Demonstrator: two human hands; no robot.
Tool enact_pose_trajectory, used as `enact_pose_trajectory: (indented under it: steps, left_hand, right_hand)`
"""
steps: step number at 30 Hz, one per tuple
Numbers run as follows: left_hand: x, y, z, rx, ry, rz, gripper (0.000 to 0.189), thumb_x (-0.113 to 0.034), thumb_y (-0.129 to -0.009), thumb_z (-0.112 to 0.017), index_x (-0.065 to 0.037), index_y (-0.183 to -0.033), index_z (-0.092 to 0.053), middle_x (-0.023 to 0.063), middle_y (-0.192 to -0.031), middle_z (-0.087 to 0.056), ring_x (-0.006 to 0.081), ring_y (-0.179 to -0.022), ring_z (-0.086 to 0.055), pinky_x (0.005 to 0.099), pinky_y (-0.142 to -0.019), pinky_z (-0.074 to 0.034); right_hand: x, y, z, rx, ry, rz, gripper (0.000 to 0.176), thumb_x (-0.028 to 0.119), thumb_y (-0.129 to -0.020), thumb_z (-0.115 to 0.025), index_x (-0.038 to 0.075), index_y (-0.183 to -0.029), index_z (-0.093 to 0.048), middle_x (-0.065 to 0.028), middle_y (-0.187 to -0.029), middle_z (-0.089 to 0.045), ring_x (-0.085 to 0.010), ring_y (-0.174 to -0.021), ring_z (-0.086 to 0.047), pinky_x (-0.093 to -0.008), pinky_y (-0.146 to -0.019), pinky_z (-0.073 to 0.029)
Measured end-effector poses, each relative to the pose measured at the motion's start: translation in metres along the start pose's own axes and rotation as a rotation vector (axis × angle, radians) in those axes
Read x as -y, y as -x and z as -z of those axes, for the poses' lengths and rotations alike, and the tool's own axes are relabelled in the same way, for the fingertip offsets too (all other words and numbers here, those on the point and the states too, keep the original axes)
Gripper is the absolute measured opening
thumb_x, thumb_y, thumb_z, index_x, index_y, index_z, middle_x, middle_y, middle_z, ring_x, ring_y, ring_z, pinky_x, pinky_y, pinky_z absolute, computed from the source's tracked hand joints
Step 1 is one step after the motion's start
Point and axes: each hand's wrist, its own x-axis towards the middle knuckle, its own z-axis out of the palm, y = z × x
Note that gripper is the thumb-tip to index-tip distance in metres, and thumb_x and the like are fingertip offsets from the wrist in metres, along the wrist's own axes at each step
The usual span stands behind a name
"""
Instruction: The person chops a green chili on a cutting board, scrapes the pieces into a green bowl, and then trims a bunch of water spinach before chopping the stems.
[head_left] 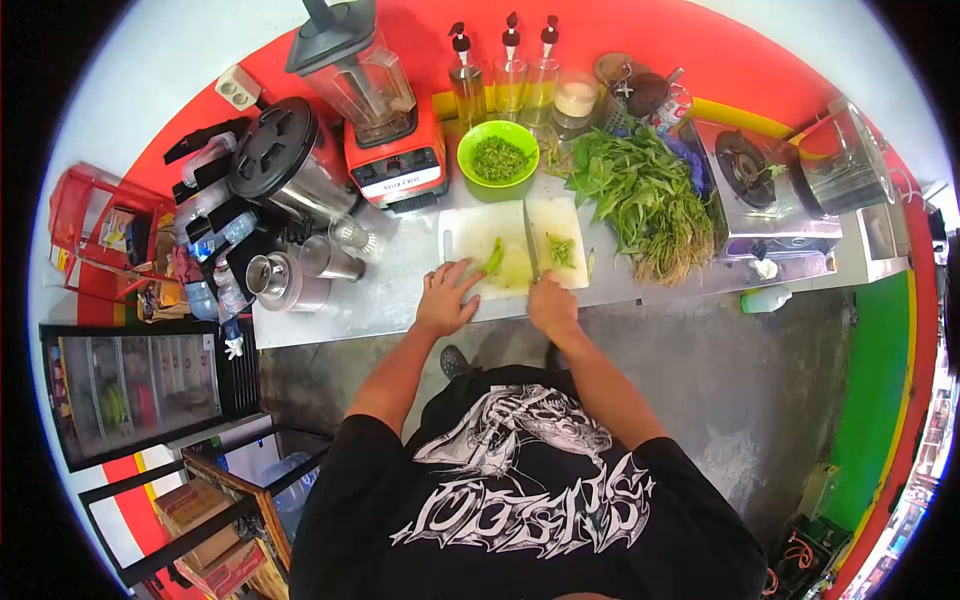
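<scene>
On the white cutting board [470, 222] lies a green chili [494, 257], placed left of the knife. My left hand [446, 299] rests at the board's lower left edge, fingers spread, its fingertips close to the chili's lower end. My right hand [554, 305] is closed round the handle of a knife [531, 241], whose blade points away from me across the board. To the right of the blade sits a small heap of chopped green pieces [561, 250]. The knife handle is mostly hidden in my fingers.
Behind the board stands a green bowl [498, 188] of chopped greens. A red blender [395, 160] is at its left, leafy greens with roots [645, 195] at the right. Further right is a gas stove [745, 200]. Metal cups [330, 258] stand at the counter's left.
</scene>
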Motion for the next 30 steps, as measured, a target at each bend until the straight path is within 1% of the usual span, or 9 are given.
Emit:
enact_pose_trajectory:
  steps: [3,7,9,14,18,21,26,28,30]
  left_hand:
    - [-0.013,-0.013,-0.001,0.078,-0.006,-0.05,0.05,-0.031,-0.092,-0.061,-0.026,-0.141,-0.057,0.0052,-0.154,-0.043,0.0327,-0.139,-0.038,0.0533,-0.109,-0.032]
    - [-0.041,-0.033,-0.011,0.059,-0.011,-0.084,0.049,-0.024,-0.089,-0.064,-0.024,-0.137,-0.061,0.0045,-0.153,-0.046,0.0326,-0.139,-0.039,0.0534,-0.11,-0.032]
    - [-0.05,-0.04,-0.016,0.019,0.036,-0.111,0.047,-0.021,-0.089,-0.064,-0.023,-0.135,-0.063,0.0059,-0.152,-0.046,0.0342,-0.137,-0.04,0.0532,-0.109,-0.033]
    - [-0.054,-0.033,-0.012,0.05,0.071,-0.151,0.044,-0.018,-0.089,-0.065,-0.023,-0.133,-0.066,0.0098,-0.144,-0.051,0.0368,-0.131,-0.043,0.0515,-0.108,-0.035]
    - [-0.042,-0.019,0.0,0.081,0.053,-0.061,0.042,-0.016,-0.088,-0.064,-0.023,-0.13,-0.067,0.007,-0.14,-0.051,0.0324,-0.13,-0.044,0.0487,-0.106,-0.036]
    - [-0.036,-0.013,0.006,0.089,0.052,-0.029,0.046,-0.015,-0.087,-0.065,-0.025,-0.131,-0.066,0.0089,-0.141,-0.053,0.0363,-0.129,-0.045,0.0507,-0.105,-0.038]
    - [-0.032,-0.006,0.006,0.086,0.038,0.033,0.045,-0.018,-0.088,-0.064,-0.026,-0.132,-0.065,0.0086,-0.143,-0.051,0.0372,-0.129,-0.044,0.0508,-0.104,-0.038]
    - [-0.03,-0.004,0.0,0.027,0.057,0.055,0.044,-0.019,-0.09,-0.063,-0.025,-0.135,-0.063,0.0084,-0.144,-0.05,0.0367,-0.13,-0.043,0.0507,-0.104,-0.038]
    - [-0.027,-0.003,-0.002,0.028,0.077,0.062,0.044,-0.02,-0.091,-0.063,-0.024,-0.135,-0.062,0.0083,-0.145,-0.05,0.0362,-0.13,-0.043,0.0504,-0.105,-0.038]
  right_hand:
    - [-0.008,0.0,0.009,-0.003,-0.066,-0.016,0.044,0.039,-0.103,-0.05,-0.001,-0.123,-0.051,-0.0265,-0.11,-0.071,-0.044,-0.104,-0.069,-0.0545,-0.091,-0.053]
    - [-0.018,-0.003,0.015,0.025,-0.032,0.048,0.042,0.038,-0.103,-0.05,0.0,-0.121,-0.053,-0.0261,-0.111,-0.071,-0.0449,-0.106,-0.068,-0.0545,-0.091,-0.053]
    - [-0.021,-0.001,0.021,-0.025,0.069,0.102,0.042,0.039,-0.103,-0.051,0.001,-0.119,-0.055,-0.027,-0.109,-0.071,-0.0452,-0.104,-0.068,-0.0546,-0.089,-0.053]
    - [-0.032,0.004,0.044,-0.051,0.058,0.146,0.041,0.039,-0.103,-0.051,0.001,-0.12,-0.053,-0.0231,-0.106,-0.073,-0.0426,-0.097,-0.071,-0.0535,-0.083,-0.056]
    - [-0.042,0.001,0.036,-0.021,0.056,0.254,0.04,0.04,-0.101,-0.054,0.004,-0.119,-0.054,-0.0228,-0.104,-0.072,-0.0423,-0.094,-0.071,-0.0535,-0.08,-0.056]
    - [-0.041,-0.001,0.029,0.043,0.111,0.287,0.042,0.041,-0.1,-0.056,0.005,-0.122,-0.054,-0.025,-0.101,-0.072,-0.0441,-0.096,-0.07,-0.0551,-0.084,-0.054]
    - [-0.048,0.001,0.017,0.061,0.128,0.265,0.043,0.042,-0.1,-0.056,0.006,-0.123,-0.054,-0.0243,-0.103,-0.072,-0.0439,-0.097,-0.07,-0.0542,-0.084,-0.054]
    - [-0.054,0.004,0.015,0.055,0.138,0.256,0.043,0.043,-0.1,-0.056,0.006,-0.123,-0.054,-0.0242,-0.103,-0.072,-0.0438,-0.098,-0.07,-0.054,-0.085,-0.054]
    - [-0.058,0.008,0.015,0.054,0.115,0.24,0.044,0.043,-0.1,-0.055,0.005,-0.124,-0.053,-0.0248,-0.102,-0.072,-0.0441,-0.096,-0.07,-0.0548,-0.084,-0.054]
